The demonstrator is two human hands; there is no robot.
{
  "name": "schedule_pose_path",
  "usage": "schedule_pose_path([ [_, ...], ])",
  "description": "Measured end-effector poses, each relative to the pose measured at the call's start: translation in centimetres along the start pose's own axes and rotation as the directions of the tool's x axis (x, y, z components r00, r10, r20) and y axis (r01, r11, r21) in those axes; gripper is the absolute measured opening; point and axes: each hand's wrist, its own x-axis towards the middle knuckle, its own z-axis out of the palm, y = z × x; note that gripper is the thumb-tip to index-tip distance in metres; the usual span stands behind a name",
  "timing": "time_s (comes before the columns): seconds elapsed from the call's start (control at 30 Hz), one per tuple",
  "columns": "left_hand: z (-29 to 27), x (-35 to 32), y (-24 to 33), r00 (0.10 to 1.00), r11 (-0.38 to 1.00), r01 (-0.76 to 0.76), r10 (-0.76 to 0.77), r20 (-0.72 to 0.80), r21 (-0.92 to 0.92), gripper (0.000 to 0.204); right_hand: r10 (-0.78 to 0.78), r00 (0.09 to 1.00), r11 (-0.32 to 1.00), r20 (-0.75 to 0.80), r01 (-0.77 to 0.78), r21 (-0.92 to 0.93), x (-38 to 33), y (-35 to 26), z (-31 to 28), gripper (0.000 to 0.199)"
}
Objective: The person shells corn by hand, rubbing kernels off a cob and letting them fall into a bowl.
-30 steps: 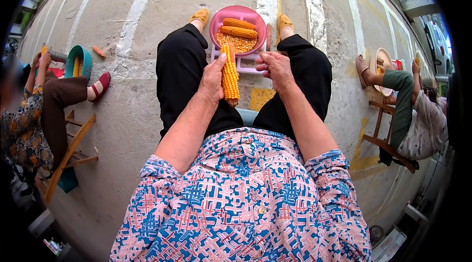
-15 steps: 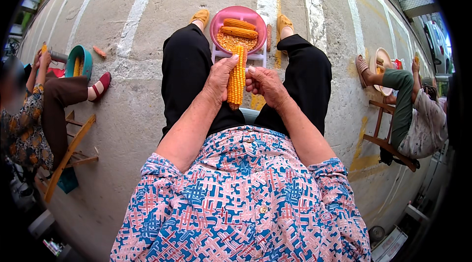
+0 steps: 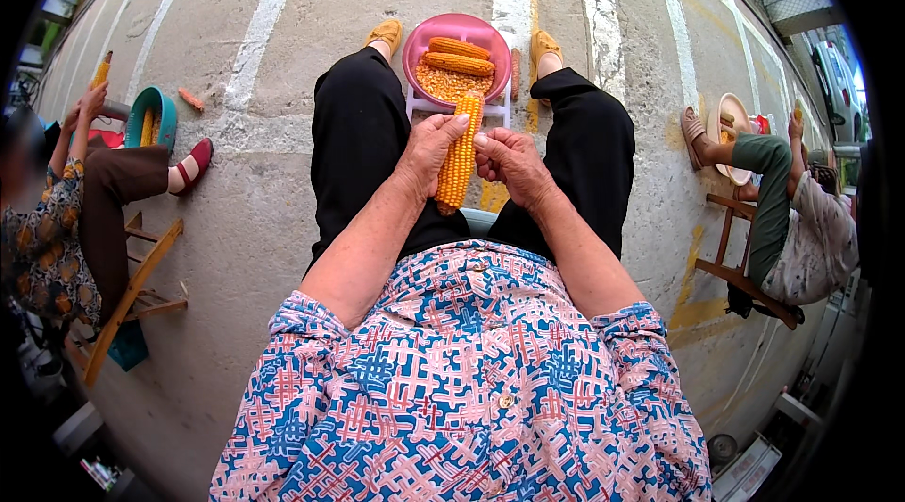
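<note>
An ear of dried yellow corn (image 3: 460,161) is held over my lap, its top end tilted a little to the right. My left hand (image 3: 429,151) wraps around its left side, thumb lying across the kernels. With fingers curled in, my right hand (image 3: 514,163) presses its thumb to the ear's right edge; whether loose kernels are inside that hand is hidden. Just beyond the ear's tip is a pink basin (image 3: 411,54) with loose corn kernels (image 3: 451,84) and whole ears of corn (image 3: 458,64).
The basin rests on a small pale stool (image 3: 498,114) between my feet; a bare cob (image 3: 516,73) lies beside it. At left, a seated person (image 3: 47,238) holds up an ear near a teal basin (image 3: 166,115). Another person (image 3: 815,238) sits at right by a pale basin (image 3: 721,125).
The ear's top end has tipped slightly right, its lower end left. My right thumb has moved in against it. The person at left has raised an ear higher.
</note>
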Motion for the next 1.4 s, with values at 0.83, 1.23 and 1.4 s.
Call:
schedule_pose_path([
  [0.83, -0.4, 0.4, 0.0, 0.999, 0.993, 0.033, -0.034, -0.003, -0.112, 0.028, 0.084, 0.996, 0.987, -0.030, -0.079, 0.140, -0.2, -0.1, -0.3, 0.013],
  [1.23, -1.1, 0.8, -0.3, 0.994, 0.982, 0.007, -0.028, -0.108, -0.187, 0.029, 0.175, 0.913, 0.973, -0.369, -0.103, 0.206, 0.7, 0.7, -2.4, 0.008],
  [1.4, -1.5, 0.8, -0.4, 0.991, 0.983, 0.000, -0.025, -0.132, -0.182, 0.030, 0.096, 0.899, 0.985, -0.427, -0.024, 0.171, 2.5, -1.5, -2.4, 0.009],
])
